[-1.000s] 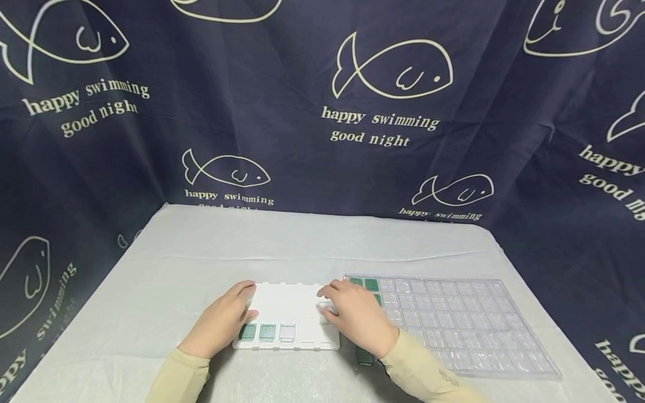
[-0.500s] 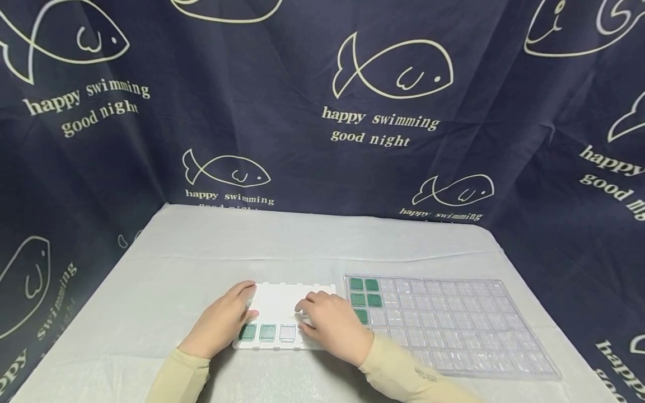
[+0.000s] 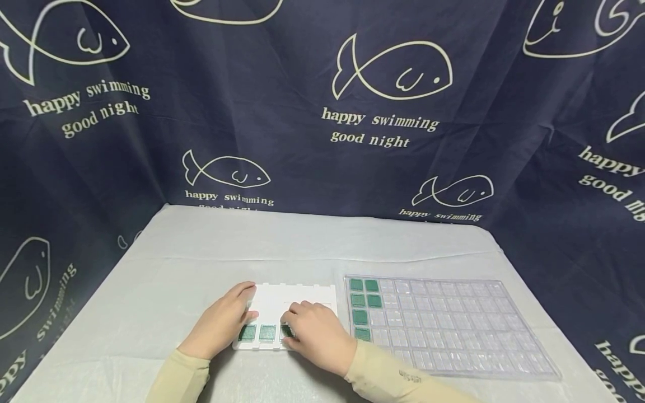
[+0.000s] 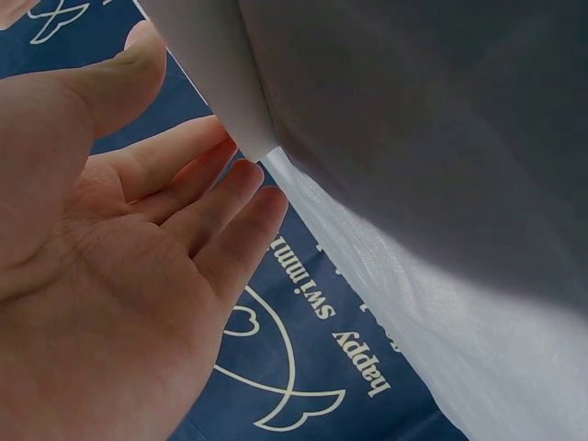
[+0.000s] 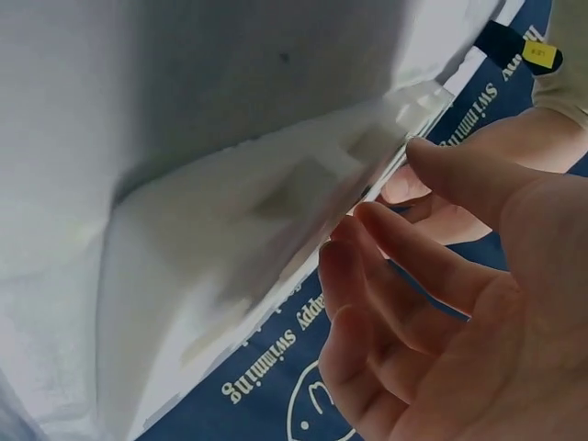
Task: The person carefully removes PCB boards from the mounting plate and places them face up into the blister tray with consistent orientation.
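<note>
The left hand [image 3: 219, 323] is resting, fingers straight and thumb spread, against the white tray [image 3: 272, 303]. The right hand [image 3: 322, 338] is pinching a green board [image 3: 287, 332] over the tray; two green squares [image 3: 267, 333] are lying between the hands. Beyond the right hand, a clear compartment tray [image 3: 453, 322] is lying on the worktop [image 3: 322, 240].

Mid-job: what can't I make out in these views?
Head: most of the third-from-left green gridded square on the white rectangular tray, under the right hand.
Head: near left corner of the clear plastic compartment tray, behind the beige sleeve.
Right wrist: part of the left hand, behind the right hand.
</note>
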Tool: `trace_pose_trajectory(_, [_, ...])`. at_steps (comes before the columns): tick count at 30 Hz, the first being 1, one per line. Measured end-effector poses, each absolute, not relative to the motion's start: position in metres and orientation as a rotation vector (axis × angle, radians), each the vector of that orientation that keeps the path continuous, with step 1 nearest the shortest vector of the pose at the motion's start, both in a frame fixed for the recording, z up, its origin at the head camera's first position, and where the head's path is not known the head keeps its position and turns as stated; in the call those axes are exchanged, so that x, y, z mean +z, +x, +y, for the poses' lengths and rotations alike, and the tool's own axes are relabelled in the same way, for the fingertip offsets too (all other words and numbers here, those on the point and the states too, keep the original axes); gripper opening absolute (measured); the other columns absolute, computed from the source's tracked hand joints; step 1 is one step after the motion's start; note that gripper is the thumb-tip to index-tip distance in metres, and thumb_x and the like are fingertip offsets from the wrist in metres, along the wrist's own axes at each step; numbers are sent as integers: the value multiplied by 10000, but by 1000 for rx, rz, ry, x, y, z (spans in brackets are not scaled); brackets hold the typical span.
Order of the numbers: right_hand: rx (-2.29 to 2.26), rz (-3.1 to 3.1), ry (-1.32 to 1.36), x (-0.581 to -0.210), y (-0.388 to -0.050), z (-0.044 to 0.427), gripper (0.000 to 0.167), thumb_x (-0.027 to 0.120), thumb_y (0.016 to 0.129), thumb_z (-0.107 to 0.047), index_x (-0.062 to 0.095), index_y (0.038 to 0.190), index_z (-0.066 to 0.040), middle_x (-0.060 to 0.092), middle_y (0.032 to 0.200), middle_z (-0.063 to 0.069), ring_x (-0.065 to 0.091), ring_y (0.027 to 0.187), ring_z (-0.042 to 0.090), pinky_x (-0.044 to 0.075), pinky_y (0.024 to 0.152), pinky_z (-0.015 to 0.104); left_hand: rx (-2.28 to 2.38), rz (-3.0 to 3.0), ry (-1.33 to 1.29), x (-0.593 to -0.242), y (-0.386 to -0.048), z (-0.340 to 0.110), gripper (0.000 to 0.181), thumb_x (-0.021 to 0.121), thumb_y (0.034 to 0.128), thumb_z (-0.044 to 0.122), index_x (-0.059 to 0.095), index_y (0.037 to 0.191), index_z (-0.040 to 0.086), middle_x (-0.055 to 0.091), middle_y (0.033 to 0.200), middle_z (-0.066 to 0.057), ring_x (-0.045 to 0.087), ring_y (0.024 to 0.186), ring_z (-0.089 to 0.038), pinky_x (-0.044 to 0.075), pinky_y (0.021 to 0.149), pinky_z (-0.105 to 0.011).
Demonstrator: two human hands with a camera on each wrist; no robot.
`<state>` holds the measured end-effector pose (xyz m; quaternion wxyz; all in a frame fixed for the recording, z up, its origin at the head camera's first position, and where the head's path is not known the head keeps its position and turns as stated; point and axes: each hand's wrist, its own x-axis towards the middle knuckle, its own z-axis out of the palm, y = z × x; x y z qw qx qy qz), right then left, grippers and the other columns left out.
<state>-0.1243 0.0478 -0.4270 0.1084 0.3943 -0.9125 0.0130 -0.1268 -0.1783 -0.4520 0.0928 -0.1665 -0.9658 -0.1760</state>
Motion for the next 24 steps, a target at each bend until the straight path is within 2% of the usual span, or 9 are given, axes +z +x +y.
trace_pose_trajectory(15, [32, -2641, 1103, -435, -121, 46, 247, 855, 796, -372, 722, 919, -204, 662, 831, -114, 609, 735, 52, 465, 581, 180, -528, -2859, -495, -452, -124, -178, 561, 798, 865, 179, 607, 1327, -77, 597, 1413, -179, 649, 1238, -352, 568, 1045, -461])
trace_pose_trajectory(24, [11, -2657, 1108, -433, -121, 46, 252, 865, 788, -389, 729, 897, -206, 671, 840, -115, 616, 747, 47, 486, 594, 173, -549, -2894, -483, -453, -127, -178, 543, 776, 887, 181, 602, 1338, -65, 583, 1436, -162, 669, 1197, -336, 588, 1004, -462])
